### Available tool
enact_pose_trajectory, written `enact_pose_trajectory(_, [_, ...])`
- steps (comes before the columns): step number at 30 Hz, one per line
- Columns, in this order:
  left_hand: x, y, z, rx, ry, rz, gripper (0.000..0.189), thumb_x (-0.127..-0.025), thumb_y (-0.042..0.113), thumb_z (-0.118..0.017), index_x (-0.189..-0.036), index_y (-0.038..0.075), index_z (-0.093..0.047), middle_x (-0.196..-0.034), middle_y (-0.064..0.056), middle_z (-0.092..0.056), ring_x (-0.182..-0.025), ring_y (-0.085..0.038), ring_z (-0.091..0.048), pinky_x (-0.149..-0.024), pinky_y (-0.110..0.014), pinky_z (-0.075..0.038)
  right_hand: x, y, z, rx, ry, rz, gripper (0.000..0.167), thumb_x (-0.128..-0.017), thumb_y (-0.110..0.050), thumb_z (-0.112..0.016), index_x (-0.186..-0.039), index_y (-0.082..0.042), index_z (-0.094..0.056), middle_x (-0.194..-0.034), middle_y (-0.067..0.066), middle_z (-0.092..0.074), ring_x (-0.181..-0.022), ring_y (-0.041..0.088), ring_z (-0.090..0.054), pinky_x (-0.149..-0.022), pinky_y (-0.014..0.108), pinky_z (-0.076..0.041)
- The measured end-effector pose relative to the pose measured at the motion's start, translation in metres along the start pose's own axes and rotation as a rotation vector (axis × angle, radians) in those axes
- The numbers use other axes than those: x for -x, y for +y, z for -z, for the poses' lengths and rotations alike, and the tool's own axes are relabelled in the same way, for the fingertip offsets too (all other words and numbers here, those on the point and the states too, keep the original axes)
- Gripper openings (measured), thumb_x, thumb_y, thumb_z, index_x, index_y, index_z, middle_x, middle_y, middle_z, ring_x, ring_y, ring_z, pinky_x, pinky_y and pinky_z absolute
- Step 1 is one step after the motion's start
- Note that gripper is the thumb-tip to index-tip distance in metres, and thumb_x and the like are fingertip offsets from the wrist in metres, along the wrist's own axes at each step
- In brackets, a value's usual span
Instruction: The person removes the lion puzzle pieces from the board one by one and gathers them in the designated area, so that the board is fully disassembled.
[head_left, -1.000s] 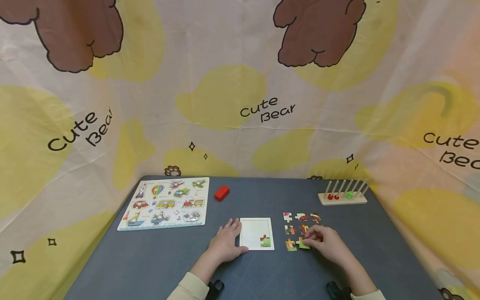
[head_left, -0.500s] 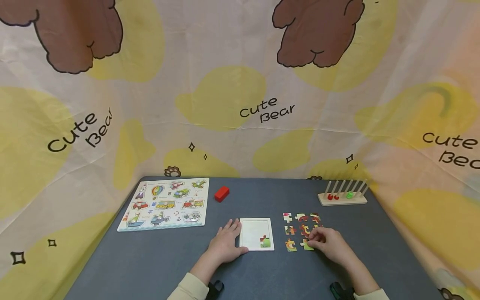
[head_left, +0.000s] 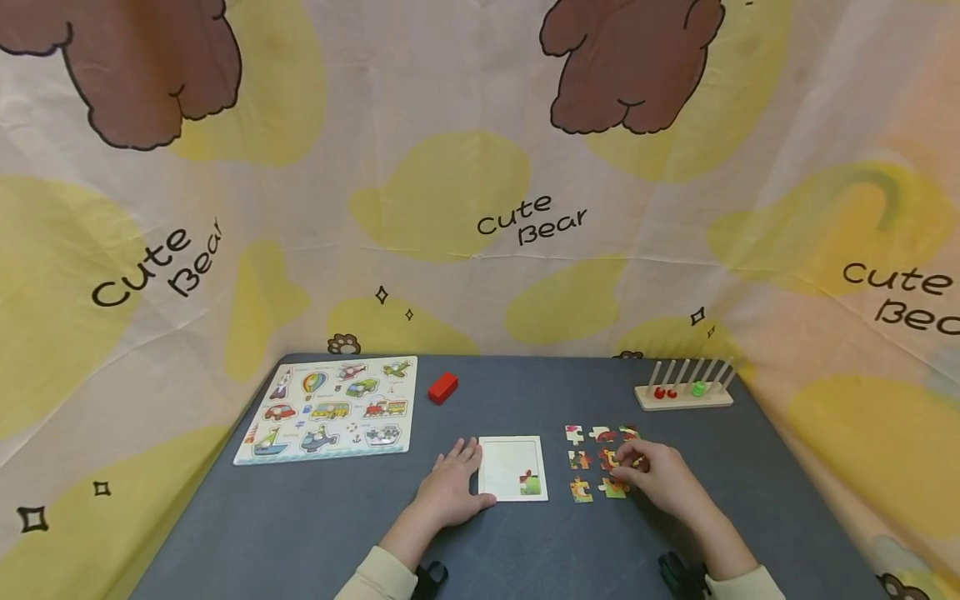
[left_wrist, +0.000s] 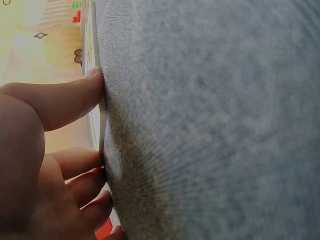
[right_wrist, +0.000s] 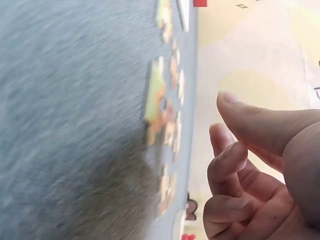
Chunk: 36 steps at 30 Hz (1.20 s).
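My left hand (head_left: 447, 489) lies at the left side of a white puzzle frame (head_left: 502, 462), its fingers touching the left edge and its thumb at the near left corner. In the left wrist view, the thumb and fingertips meet the frame's edge. One green and red puzzle piece (head_left: 531, 483) sits in the frame's near right corner. My right hand (head_left: 658, 473) hovers over the right side of several loose puzzle pieces (head_left: 580, 460), loosely curled and holding nothing. In the right wrist view, its thumb and fingertips are raised off the table. A green-edged piece (head_left: 613, 488) lies just below it.
A picture board of vehicles (head_left: 330, 408) lies at the back left, beside a red block (head_left: 443, 388). A wooden peg stand (head_left: 684, 398) with red and green beads is at the back right. A printed cloth (head_left: 435, 200) hangs behind the table.
The green-edged piece has shifted slightly right under my right hand. That hand has since let go and moved up and away from it. My left hand stays in place.
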<state>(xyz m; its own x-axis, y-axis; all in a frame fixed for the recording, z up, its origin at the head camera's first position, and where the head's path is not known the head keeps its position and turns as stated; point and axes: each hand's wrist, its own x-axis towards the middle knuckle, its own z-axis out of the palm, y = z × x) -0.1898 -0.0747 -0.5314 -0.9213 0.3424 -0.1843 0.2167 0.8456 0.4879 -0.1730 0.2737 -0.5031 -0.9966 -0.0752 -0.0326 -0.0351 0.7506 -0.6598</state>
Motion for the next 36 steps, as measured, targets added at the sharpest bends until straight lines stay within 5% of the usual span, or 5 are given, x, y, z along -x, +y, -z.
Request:
enact_pose_trajectory(26, [0.003, 0.003, 0.002, 0.001, 0.008, 0.0, 0.086, -0.085, 0.042, -0.078, -0.154, 0.005, -0.041, -0.164, -0.011, -0.034, -0.154, -0.033, -0.024, -0.123, -0.057, -0.023, -0.022, -0.046, -0.031, -0.049, -0.019, 0.159, 0.014, -0.085, -0.016, -0.081, -0.094, -0.011, -0.072, -0.079, -0.006, -0.065, -0.066, 0.011, -0.054, -0.058, 0.023, -0.047])
enact_pose_trajectory(36, [0.001, 0.001, 0.001, -0.012, 0.003, 0.002, 0.087, -0.085, 0.044, -0.078, -0.154, 0.006, -0.04, -0.164, -0.01, -0.033, -0.154, -0.032, -0.024, -0.123, -0.057, -0.023, -0.027, -0.052, -0.05, -0.066, -0.09, 0.208, 0.011, -0.087, -0.017, -0.08, -0.094, -0.014, -0.071, -0.08, -0.006, -0.064, -0.068, 0.012, -0.054, -0.058, 0.023, -0.046])
